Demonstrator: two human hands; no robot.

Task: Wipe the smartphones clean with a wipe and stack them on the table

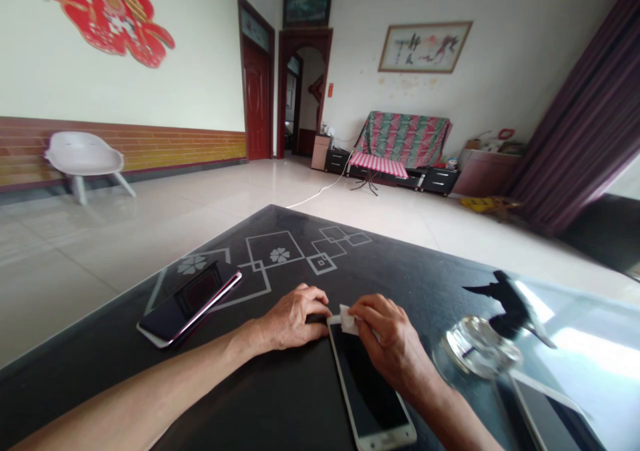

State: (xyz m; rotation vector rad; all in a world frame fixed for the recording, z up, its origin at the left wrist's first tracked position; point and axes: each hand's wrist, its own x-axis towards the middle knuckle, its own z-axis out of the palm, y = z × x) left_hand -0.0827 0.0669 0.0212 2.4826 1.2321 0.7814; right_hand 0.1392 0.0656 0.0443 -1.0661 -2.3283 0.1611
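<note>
A white-framed smartphone [373, 387] lies face up on the black table. At its top left corner is my left hand [297, 317], thumb and fingers closed against the phone's edge. My right hand [387, 334] pinches a folded white tissue [349, 319] and presses it on the upper end of the screen. To the right stands a clear round spray bottle [483, 345] with a black trigger head. Beside it another white-edged phone [555, 411] lies partly out of frame. On the left a dark, glossy phone [190, 304] rests at a slant.
The black tabletop [400, 261] carries grey square and flower patterns, and its far corner points away from me. A white chair [86, 154] stands by the left wall. Across the tiled floor are a striped-covered stool [379, 164] and low black drawers [440, 179].
</note>
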